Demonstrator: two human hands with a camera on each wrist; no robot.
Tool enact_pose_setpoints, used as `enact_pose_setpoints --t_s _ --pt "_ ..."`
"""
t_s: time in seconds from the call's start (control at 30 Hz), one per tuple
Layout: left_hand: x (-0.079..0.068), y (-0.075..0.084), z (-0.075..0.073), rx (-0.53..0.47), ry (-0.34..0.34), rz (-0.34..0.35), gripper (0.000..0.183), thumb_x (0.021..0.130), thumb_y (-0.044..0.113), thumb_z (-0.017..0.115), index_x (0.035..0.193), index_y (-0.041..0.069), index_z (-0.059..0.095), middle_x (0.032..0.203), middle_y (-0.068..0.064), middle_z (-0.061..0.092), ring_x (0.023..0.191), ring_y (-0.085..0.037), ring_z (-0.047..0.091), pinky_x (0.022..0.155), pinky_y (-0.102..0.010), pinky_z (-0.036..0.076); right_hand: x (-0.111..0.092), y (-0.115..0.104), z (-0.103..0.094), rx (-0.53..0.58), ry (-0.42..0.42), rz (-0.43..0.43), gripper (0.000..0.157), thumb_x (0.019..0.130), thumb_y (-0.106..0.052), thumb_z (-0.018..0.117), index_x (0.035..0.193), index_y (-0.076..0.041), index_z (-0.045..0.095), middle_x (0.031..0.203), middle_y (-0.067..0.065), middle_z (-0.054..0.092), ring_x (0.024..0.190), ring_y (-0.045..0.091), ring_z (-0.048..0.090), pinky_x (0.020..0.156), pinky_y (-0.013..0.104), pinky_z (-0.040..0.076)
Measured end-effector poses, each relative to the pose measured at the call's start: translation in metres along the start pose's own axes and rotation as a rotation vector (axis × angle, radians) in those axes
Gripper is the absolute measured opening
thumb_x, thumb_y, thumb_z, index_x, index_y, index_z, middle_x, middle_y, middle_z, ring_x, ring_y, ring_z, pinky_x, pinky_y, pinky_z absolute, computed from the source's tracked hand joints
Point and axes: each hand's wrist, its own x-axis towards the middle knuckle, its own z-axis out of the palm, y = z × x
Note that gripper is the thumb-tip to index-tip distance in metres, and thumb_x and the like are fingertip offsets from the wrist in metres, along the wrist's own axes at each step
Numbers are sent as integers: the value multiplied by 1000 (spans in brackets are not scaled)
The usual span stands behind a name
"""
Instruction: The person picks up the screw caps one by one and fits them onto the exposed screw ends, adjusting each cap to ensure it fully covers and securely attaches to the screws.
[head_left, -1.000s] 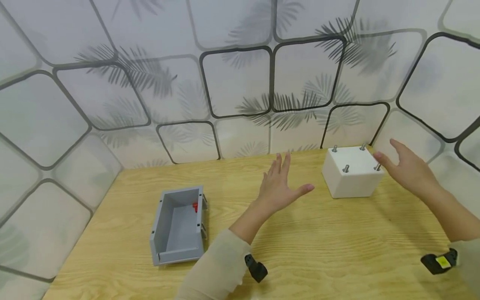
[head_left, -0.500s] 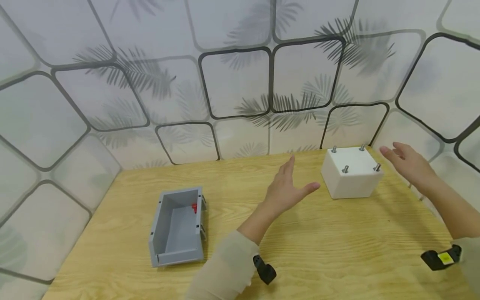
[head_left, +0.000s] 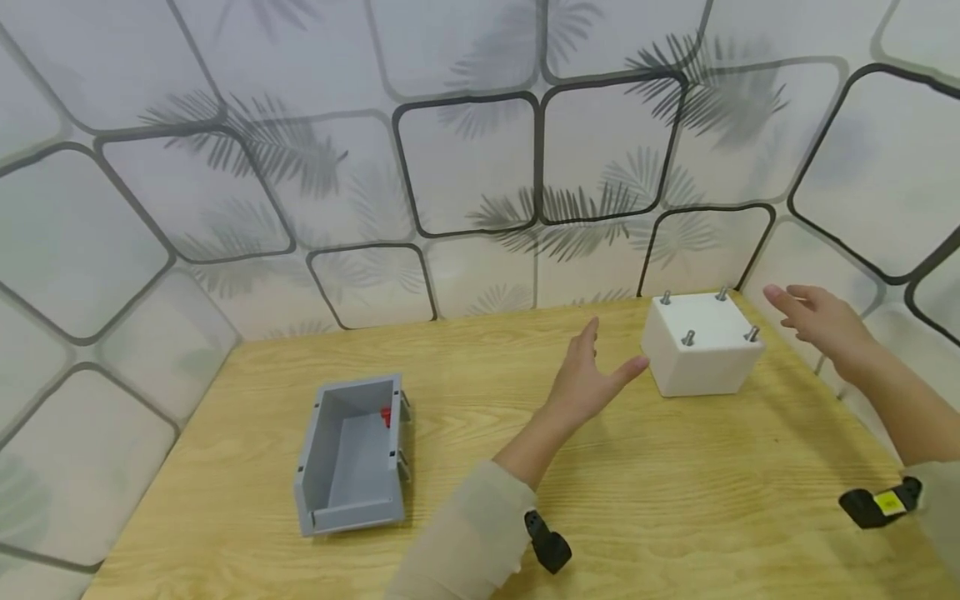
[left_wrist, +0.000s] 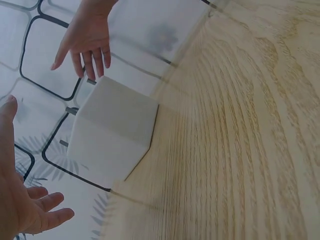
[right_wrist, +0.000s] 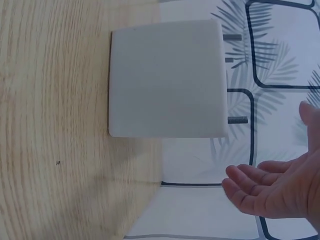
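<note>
A white block (head_left: 703,350) with several metal bolts (head_left: 688,337) standing up from its top sits at the back right of the table. My left hand (head_left: 585,379) hovers to the left of the block, thumb spread toward it and nothing in the fingers. On the other side, my right hand (head_left: 825,329) is held in the air, fingers loosely bent and apart from the block. In the left wrist view, the block (left_wrist: 115,132) lies between both hands. The right wrist view shows the block's side face (right_wrist: 167,80) and the right palm (right_wrist: 285,187) facing it.
A grey plastic bin (head_left: 352,454) stands at the left of the wooden table (head_left: 480,350), with a small red item (head_left: 386,416) inside near its right wall. Patterned wall covering (head_left: 472,167) rises behind the table and along both sides.
My left hand has moved right, closer to the white block. My right hand has shifted slightly away from the block to the right. The block and bin stay put.
</note>
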Motion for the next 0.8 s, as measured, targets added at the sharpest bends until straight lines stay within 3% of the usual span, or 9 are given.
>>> enact_pose_setpoints --t_s 0.2,0.37,0.6,0.67,0.8 --pt "6 2 7 -180 8 -97 82 84 54 63 148 18 28 139 -7 46 120 -26 52 89 -37 50 2 -3 -1 -13 -49 58 93 96 -57 29 141 19 -3 142 46 7 125 58 29 99 63 35" --pt "10 2 11 -262 10 -185 79 83 57 62 146 18 33 133 -5 51 114 -24 56 91 -40 49 4 -1 -4 -29 -87 102 95 96 -59 27 139 22 4 140 46 14 126 57 28 100 62 34" --pt "16 1 19 -556 25 -271 74 85 48 66 141 9 38 120 -11 55 109 -31 58 89 -43 52 8 6 -9 -3 -228 149 97 95 -61 29 140 21 1 140 44 19 129 55 27 100 57 39" --pt "16 3 20 -592 31 -297 73 85 47 67 140 7 40 124 -15 54 110 -33 58 90 -44 51 11 8 -10 7 -262 162 97 96 -60 29 140 22 -1 141 44 18 130 54 28 99 54 41" --pt "16 6 23 -635 40 -357 74 84 47 67 137 2 42 132 -20 49 111 -35 57 94 -47 48 17 13 -11 47 -321 189 97 96 -59 30 141 20 -3 144 41 17 120 45 47 98 50 45"
